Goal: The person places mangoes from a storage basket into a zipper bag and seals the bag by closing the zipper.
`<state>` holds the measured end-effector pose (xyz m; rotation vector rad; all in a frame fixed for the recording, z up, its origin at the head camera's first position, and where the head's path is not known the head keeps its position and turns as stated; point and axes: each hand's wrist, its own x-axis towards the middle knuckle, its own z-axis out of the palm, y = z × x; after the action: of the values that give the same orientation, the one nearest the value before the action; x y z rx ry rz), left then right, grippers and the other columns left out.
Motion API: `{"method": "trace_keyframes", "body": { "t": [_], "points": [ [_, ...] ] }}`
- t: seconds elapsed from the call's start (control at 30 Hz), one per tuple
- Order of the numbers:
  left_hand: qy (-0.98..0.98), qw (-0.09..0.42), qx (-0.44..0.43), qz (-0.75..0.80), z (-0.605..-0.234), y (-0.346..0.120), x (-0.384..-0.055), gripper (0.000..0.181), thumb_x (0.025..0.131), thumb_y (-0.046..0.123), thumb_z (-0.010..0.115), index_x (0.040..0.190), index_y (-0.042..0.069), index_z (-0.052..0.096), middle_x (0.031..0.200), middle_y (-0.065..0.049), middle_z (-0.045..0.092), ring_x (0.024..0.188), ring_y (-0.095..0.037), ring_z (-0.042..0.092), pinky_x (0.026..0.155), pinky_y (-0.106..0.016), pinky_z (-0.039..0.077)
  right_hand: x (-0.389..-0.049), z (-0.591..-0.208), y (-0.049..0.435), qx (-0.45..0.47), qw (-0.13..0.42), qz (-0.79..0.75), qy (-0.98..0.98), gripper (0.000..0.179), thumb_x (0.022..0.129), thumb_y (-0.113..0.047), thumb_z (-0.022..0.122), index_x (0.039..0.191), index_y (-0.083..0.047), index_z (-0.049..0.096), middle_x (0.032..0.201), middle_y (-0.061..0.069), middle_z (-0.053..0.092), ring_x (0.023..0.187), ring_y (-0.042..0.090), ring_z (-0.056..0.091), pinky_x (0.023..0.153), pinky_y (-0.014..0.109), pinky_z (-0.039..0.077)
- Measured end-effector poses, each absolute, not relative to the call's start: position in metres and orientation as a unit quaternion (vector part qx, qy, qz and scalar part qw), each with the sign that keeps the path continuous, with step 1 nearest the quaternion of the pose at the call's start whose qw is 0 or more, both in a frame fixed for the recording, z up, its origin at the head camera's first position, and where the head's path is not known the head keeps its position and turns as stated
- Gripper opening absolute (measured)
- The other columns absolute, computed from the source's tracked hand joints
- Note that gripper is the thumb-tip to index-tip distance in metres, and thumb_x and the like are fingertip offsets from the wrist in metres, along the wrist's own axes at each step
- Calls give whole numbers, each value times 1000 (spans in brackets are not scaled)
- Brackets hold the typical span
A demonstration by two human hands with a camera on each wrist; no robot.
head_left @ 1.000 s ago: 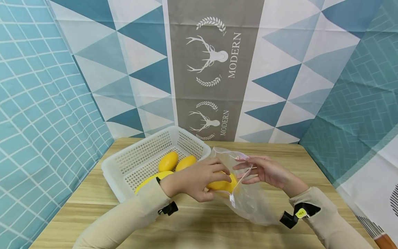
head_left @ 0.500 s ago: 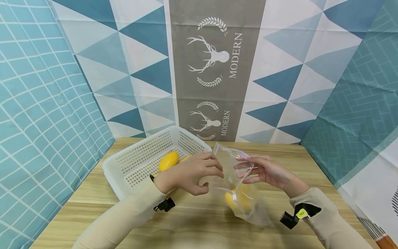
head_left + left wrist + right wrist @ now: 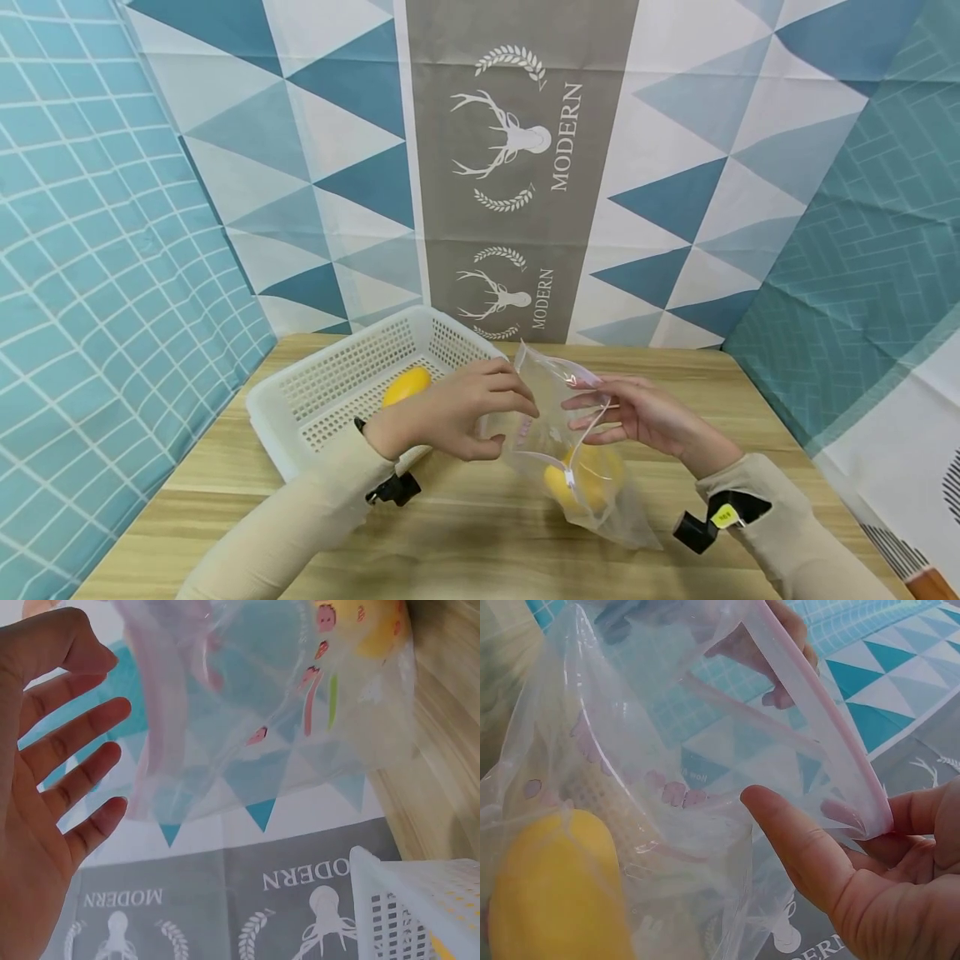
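Note:
A clear zip bag [image 3: 551, 404] with a pink-edged mouth stands tilted over the table, and a yellow, mango-like fruit [image 3: 592, 479] lies in its lower part. My right hand [image 3: 637, 417] holds the bag's rim at the right side of the mouth, several fingers spread. In the right wrist view the fruit [image 3: 559, 889] shows smooth and long through the plastic. To the left of the mouth, my left hand [image 3: 472, 408] hovers with loosely bent fingers and nothing in them. The left wrist view has those fingers [image 3: 79, 727] apart from each other, beside the bag's pink strip [image 3: 161, 712].
Behind my left hand a white perforated basket [image 3: 300, 400] stands on the wooden table [image 3: 450, 542]. Another yellow fruit [image 3: 407, 385] lies in it, and my left hand and forearm cover part of the basket. A patterned cloth wall [image 3: 360, 167] closes off the back.
My left hand has let go of the yellow fruit at the bag's mouth and drawn back left. The fruit has dropped to the lower part of the bag. My right hand has stayed in place.

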<state>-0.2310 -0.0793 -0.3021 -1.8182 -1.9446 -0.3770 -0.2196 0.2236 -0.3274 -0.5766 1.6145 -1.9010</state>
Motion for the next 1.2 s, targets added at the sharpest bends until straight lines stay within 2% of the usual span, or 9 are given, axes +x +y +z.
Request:
{"method": "trace_keyframes", "body": {
  "t": [0.13, 0.47, 0.7, 0.9, 1.2],
  "points": [
    [-706, 228, -652, -158, -300, -87, -236, 40, 71, 12, 72, 111, 10, 69, 109, 0, 66, 102, -19, 58, 91, -31, 46, -220, -328, 224, -217, 289, -713, 600, 32, 109, -21, 36, 126, -14, 62, 123, 10, 67, 104, 25, 69, 86, 42, 55],
    [-752, 198, -592, -213, -296, -120, -249, 42, 77, 10, 74, 119, 7, 67, 119, -4, 65, 112, -22, 58, 94, -40, 48, -220, -329, 227, -233, 296, -717, 586, 34, 110, -19, 33, 127, -17, 62, 124, 9, 67, 105, 24, 69, 86, 42, 55],
    [-796, 172, -535, -224, -300, -132, -254, 44, 79, 11, 75, 122, 7, 66, 120, -5, 65, 114, -23, 58, 95, -43, 48, -220, -330, 228, -235, 297, -720, 582, 37, 109, -18, 33, 136, -5, 55, 124, 9, 67, 106, 24, 69, 87, 43, 55],
    [-830, 138, -481, -248, -305, -145, -261, 45, 80, 12, 74, 124, 5, 65, 124, -7, 64, 118, -26, 56, 99, -47, 46, -220, -330, 228, -242, 300, -721, 576, 35, 109, -18, 33, 131, -11, 60, 124, 9, 67, 106, 25, 68, 87, 42, 55],
    [-862, 111, -416, -268, -323, -167, -282, 51, 80, 8, 74, 129, 2, 61, 122, -10, 64, 107, -26, 59, 93, -46, 49, -221, -331, 229, -235, 298, -722, 578, 35, 109, -18, 33, 133, -9, 58, 124, 10, 67, 106, 26, 68, 86, 43, 55]
  ]
}}
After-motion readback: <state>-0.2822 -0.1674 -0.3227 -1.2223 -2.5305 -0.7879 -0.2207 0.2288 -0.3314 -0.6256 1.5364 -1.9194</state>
